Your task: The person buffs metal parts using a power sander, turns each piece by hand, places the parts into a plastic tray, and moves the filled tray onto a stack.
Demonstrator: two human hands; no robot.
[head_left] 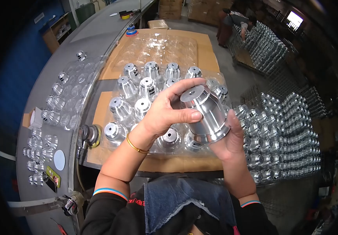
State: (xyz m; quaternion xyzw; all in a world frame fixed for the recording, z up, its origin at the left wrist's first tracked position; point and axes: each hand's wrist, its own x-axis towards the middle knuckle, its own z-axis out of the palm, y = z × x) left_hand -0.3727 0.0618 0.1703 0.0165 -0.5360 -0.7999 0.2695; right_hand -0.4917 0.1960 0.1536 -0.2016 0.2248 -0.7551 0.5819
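Note:
A shiny metal cup-shaped part (208, 111) is held up in front of me, tilted, its narrow end with a small hole toward the upper left. My left hand (171, 105) wraps round its upper left side, thumb across the front. My right hand (231, 139) supports its wide rim from the lower right, fingers partly hidden behind it. Beneath both hands, a clear plastic tray (135, 150) holds rows of similar metal parts (122, 109), narrow ends up. The held part hides some of them.
An empty clear tray (157, 49) lies on cardboard (208, 55) behind. More parts stand on the grey bench (71, 150) at left, near a sander (91, 134). Stacked parts (282, 137) fill the right. A person (237, 21) bends over a rack at the back right.

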